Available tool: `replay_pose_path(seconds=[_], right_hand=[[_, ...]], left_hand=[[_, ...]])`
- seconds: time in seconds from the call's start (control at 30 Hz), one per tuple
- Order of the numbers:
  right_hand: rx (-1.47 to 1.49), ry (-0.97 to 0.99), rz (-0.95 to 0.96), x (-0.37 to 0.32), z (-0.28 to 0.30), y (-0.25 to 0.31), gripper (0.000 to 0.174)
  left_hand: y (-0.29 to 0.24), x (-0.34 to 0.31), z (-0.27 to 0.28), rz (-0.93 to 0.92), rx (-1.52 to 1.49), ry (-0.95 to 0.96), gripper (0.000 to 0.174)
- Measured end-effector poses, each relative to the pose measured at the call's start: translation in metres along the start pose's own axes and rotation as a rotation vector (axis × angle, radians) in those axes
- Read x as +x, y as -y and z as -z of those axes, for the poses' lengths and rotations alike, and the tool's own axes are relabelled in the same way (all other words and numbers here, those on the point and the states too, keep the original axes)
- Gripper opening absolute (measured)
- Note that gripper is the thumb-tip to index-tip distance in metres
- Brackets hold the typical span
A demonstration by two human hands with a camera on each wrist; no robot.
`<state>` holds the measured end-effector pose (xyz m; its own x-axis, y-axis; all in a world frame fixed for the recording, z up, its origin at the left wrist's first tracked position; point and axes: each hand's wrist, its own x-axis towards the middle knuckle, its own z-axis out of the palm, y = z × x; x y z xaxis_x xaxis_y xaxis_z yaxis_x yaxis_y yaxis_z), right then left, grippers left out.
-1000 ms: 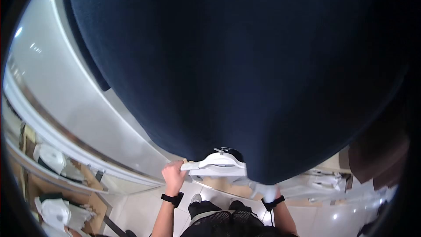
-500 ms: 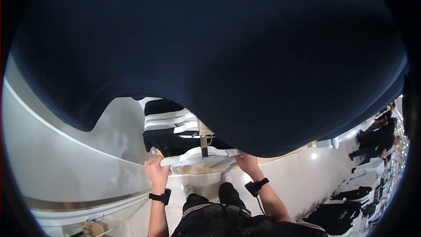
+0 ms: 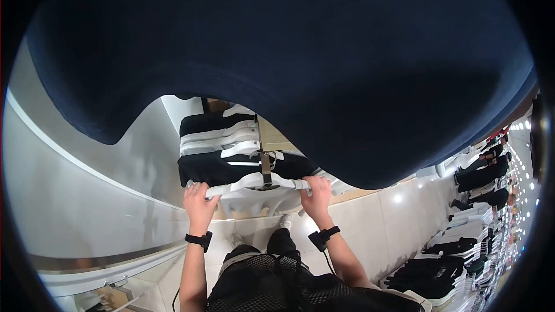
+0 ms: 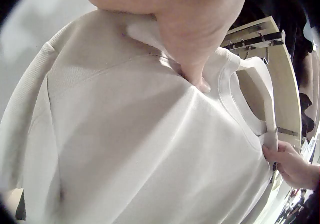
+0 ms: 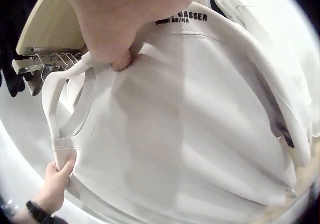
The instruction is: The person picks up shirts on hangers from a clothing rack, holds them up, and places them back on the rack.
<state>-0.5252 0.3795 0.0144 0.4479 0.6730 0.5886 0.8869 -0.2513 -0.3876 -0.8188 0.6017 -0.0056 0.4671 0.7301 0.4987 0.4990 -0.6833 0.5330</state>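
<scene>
A white crew-neck sweatshirt (image 4: 125, 144) hangs on a white hanger (image 3: 251, 182) at the front end of a short metal rail (image 3: 266, 167). My left hand (image 3: 199, 207) grips the sweatshirt at one shoulder, its thumb pressed on the front of the cloth. At the opposite side of the neckline, my right hand (image 3: 317, 199) pinches the other shoulder, thumb in front. Dark lettering (image 5: 182, 17) runs along the sleeve beside the right hand. The neck opening lies between both hands, with the hanger showing inside it.
Behind the sweatshirt, black garments (image 3: 217, 167) and other white hangers (image 3: 240, 133) line the rail. Dark navy fabric (image 3: 260, 34) fills the upper head view. A glossy pale panel (image 3: 87, 156) stands at left. More garments (image 3: 428, 271) hang at right, with people (image 3: 485, 176) beyond.
The head view has turned, bringing the rail and hanging clothes into sight. My right hand, blurred and apart from the hanger a second ago, now grips the shoulder; the left hand keeps its hold.
</scene>
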Motion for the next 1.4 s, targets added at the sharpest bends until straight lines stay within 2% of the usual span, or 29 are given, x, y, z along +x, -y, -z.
replay_pose_path(seconds=[0.1,0.27,0.3,0.33,0.4,0.47,0.5,0.53,0.57,0.6,0.63,0.67,0.7,0.73,0.77,0.83,0.9,0.97,1.13,1.27,1.33,1.4], right_hand=[[0.056,-0.001,-0.02,-0.005,-0.015,-0.01,0.033],[0.022,-0.041,-0.047,0.018,-0.002,0.027,0.033],[0.032,-0.039,-0.059,0.02,0.001,0.019,0.033],[0.026,0.057,-0.12,-0.026,-0.021,-0.051,0.031],[0.034,0.067,-0.137,-0.029,-0.023,-0.039,0.031],[0.033,0.078,-0.148,-0.026,-0.021,-0.028,0.031],[0.047,0.169,-0.143,-0.023,-0.018,-0.026,0.038],[0.061,0.263,-0.138,-0.02,-0.016,-0.021,0.045],[0.056,0.252,-0.141,-0.012,-0.013,-0.012,0.045],[0.124,0.223,-0.155,0.002,-0.01,-0.009,0.059],[0.192,0.196,-0.164,0.017,-0.007,-0.007,0.074],[0.189,0.188,-0.162,0.027,-0.006,-0.005,0.074],[0.133,0.241,-0.143,0.039,-0.003,-0.001,0.089],[0.081,0.297,-0.13,0.043,-0.002,0.001,0.104],[0.084,0.29,-0.108,0.051,-0.006,0.001,0.104],[0.054,0.423,-0.154,0.055,-0.012,0.0,0.116],[-0.031,0.341,-0.105,0.045,-0.023,-0.001,0.115],[-0.005,0.356,-0.176,0.039,-0.019,0.003,0.114],[-0.001,0.252,-0.12,0.021,-0.017,0.004,0.092],[-0.027,0.275,-0.151,0.012,-0.007,0.011,0.09],[-0.037,0.225,-0.126,0.013,-0.01,0.014,0.087],[-0.041,0.222,-0.137,0.012,-0.01,0.016,0.086]], left_hand=[[0.001,-0.008,-0.005,0.06,0.034,0.017,0.039],[-0.001,0.016,0.042,-0.024,0.082,-0.028,0.04],[-0.009,0.021,0.036,-0.022,0.087,-0.016,0.04],[-0.01,-0.02,-0.047,0.035,0.08,0.06,0.039],[-0.005,-0.013,-0.033,0.027,0.085,0.063,0.039],[0.004,-0.009,-0.017,0.042,0.095,0.161,0.049],[-0.002,0.002,-0.004,0.034,0.093,0.151,0.049],[-0.015,0.018,0.014,0.06,-0.056,0.082,0.064],[-0.022,0.032,0.026,0.079,-0.208,0.022,0.08],[-0.011,0.041,0.024,0.044,-0.137,0.029,0.102],[-0.016,0.055,0.029,0.045,-0.135,0.031,0.102],[-0.019,0.071,0.036,0.069,-0.104,0.157,0.101],[-0.021,0.079,0.044,0.099,-0.071,0.278,0.1],[-0.016,0.079,0.045,0.09,-0.087,0.29,0.102],[-0.006,0.088,0.03,0.059,0.03,0.443,0.104],[-0.009,0.089,0.032,0.012,-0.038,0.391,0.104],[-0.012,0.076,0.018,0.061,-0.013,0.315,0.1],[-0.011,0.062,0.011,0.022,0.017,0.224,0.101],[-0.016,0.046,0.013,0.011,-0.004,0.185,0.084],[-0.022,0.03,0.013,0.057,0.035,0.162,0.085],[-0.018,0.028,0.012,0.012,0.032,0.073,0.083],[-0.017,0.025,0.011,0.024,0.024,0.07,0.083]])
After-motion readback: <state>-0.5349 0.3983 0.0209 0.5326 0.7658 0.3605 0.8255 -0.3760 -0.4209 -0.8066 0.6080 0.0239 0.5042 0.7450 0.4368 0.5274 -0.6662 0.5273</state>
